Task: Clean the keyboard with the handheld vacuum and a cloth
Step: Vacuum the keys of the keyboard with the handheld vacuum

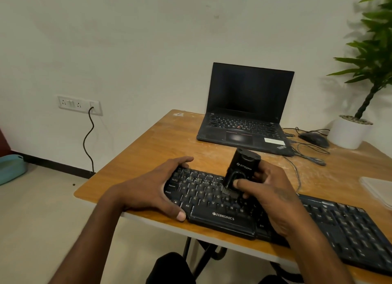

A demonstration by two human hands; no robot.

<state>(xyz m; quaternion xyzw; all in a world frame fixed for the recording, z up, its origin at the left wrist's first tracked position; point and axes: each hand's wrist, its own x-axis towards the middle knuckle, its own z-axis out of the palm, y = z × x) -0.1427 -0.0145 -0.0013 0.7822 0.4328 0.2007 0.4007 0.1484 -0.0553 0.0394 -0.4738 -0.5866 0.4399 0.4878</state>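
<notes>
Fingers of the right hand (273, 199) curl round a black handheld vacuum (241, 173), holding it upright with its brush nozzle down on the middle keys of the black keyboard (222, 217), which lies along the near edge of the wooden worktop (169, 139). The left hand (157, 190) clasps the keyboard's left end, fingers curved over the far edge and thumb hooked at the near edge. Behind stand an open laptop (244, 112), a mouse (315, 139) and a potted plant (352, 128).
</notes>
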